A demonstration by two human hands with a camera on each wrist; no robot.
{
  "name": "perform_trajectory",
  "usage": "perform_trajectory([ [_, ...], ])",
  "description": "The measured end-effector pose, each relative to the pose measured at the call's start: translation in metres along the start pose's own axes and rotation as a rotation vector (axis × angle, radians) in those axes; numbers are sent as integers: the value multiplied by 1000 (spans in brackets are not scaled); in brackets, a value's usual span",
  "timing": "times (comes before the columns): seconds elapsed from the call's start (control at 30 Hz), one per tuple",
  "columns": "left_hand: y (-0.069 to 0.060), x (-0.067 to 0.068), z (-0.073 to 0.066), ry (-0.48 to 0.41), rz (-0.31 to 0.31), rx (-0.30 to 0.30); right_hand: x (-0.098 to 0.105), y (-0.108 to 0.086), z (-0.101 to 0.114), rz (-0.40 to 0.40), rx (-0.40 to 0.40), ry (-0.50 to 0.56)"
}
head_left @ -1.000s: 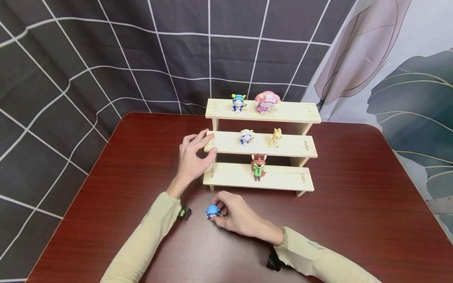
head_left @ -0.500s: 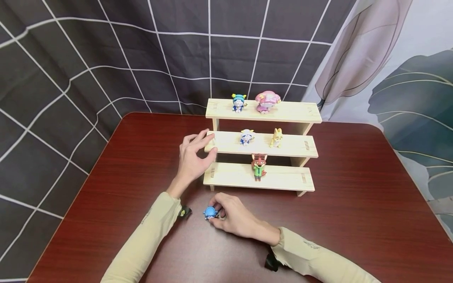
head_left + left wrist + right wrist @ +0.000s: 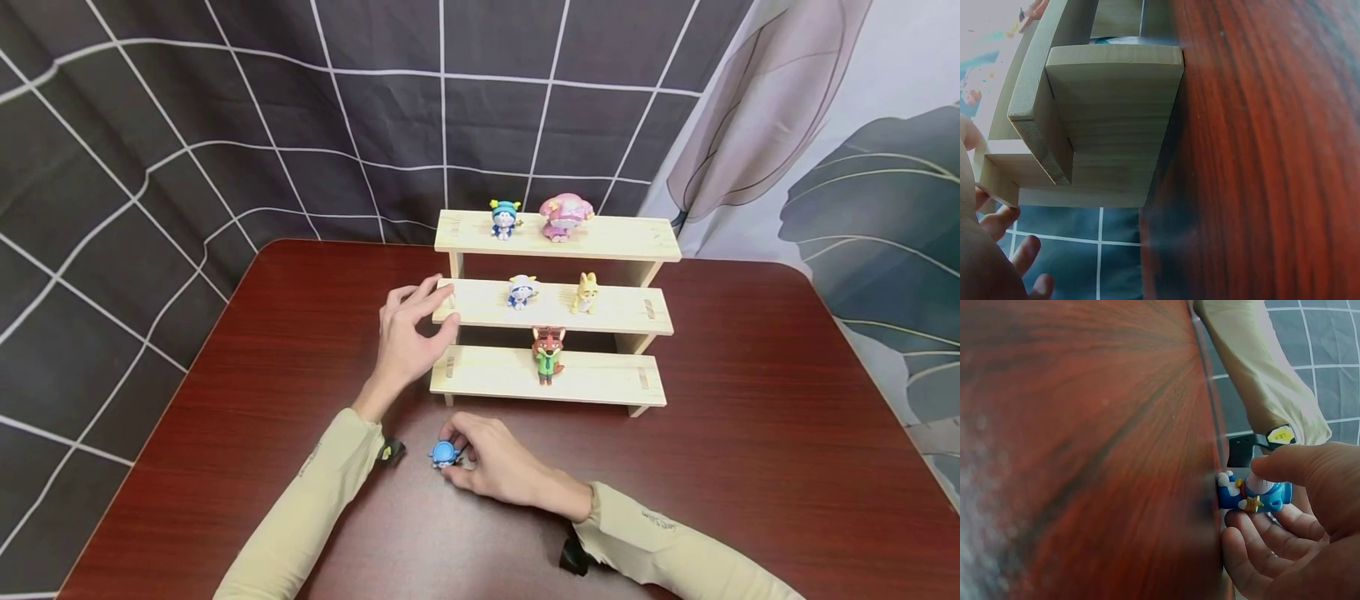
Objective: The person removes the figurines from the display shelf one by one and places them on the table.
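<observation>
In the head view a three-tier wooden display stand (image 3: 480, 375) stands on the table. My left hand (image 3: 411, 329) grips the left end of its middle board, fingers on top and thumb at the front edge; the left wrist view shows the stand's side panel (image 3: 1110, 100) from below. In front of the stand, my right hand (image 3: 498, 458) pinches a small blue figurine (image 3: 444, 453) between thumb and fingers. In the right wrist view the figurine (image 3: 1257, 494) has a gold star piece on its front, and its feet are at the tabletop.
A blue figurine (image 3: 505, 220) and a pink one (image 3: 566, 218) sit on the top board. The middle board bears a white-hooded figurine (image 3: 521, 292) and a yellow one (image 3: 586, 293). A fox figurine (image 3: 548, 357) stands on the lowest board. Behind hangs a dark checked curtain (image 3: 390, 108).
My right hand has shifted slightly left and nearer the table's front, with the blue figurine in it. The left hand stays at the stand.
</observation>
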State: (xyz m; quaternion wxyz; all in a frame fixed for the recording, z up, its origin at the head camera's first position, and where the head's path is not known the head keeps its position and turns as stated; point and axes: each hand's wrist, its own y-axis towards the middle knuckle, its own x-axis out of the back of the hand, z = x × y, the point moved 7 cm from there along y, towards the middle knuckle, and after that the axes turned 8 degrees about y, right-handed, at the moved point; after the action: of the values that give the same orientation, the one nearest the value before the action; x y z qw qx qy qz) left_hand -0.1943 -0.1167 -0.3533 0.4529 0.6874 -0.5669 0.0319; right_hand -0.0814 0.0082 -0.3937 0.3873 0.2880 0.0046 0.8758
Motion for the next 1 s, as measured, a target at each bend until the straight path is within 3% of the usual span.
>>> perform_trajectory([
  [0.43, 0, 0, 1, -3, -8, -7, 7, -4, 0, 1, -8, -10],
  [1.0, 0, 1, -2, -4, 0, -7, 52, -15, 14, -117, 41, 1],
])
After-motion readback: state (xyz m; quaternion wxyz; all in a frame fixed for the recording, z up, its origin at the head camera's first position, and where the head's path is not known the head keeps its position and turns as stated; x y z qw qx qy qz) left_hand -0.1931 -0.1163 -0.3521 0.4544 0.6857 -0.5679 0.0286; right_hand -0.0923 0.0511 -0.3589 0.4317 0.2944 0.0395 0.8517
